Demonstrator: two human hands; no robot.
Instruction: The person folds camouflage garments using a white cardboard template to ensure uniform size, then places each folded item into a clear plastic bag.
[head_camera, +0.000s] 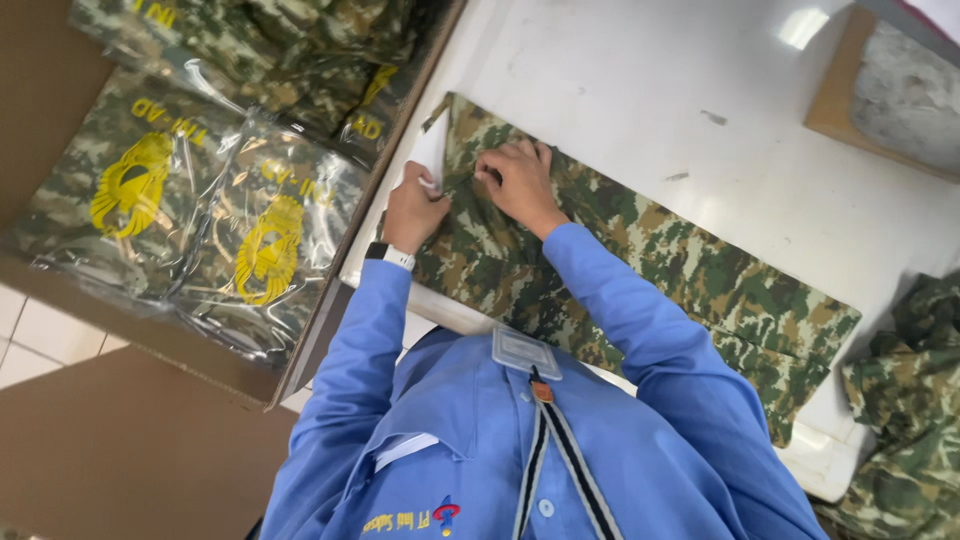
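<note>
So the count: two hands, left hand (412, 208) and right hand (520, 182), both on one camouflage garment (640, 270) spread across the one white desk (640, 90). One cardboard box (60, 90) holds at least three bagged camouflage garments (265, 230). One more camouflage pile (910, 400) sits far right.

Camouflage pile (915, 400) cut by right edge; white tag (430, 155) partly behind hands (grip unclear).

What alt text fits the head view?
Both hands press on a camouflage garment spread on a white table: left hand beside a white paper piece, right hand flat on the cloth. Bagged camouflage clothing fills a cardboard box alongside.
</note>
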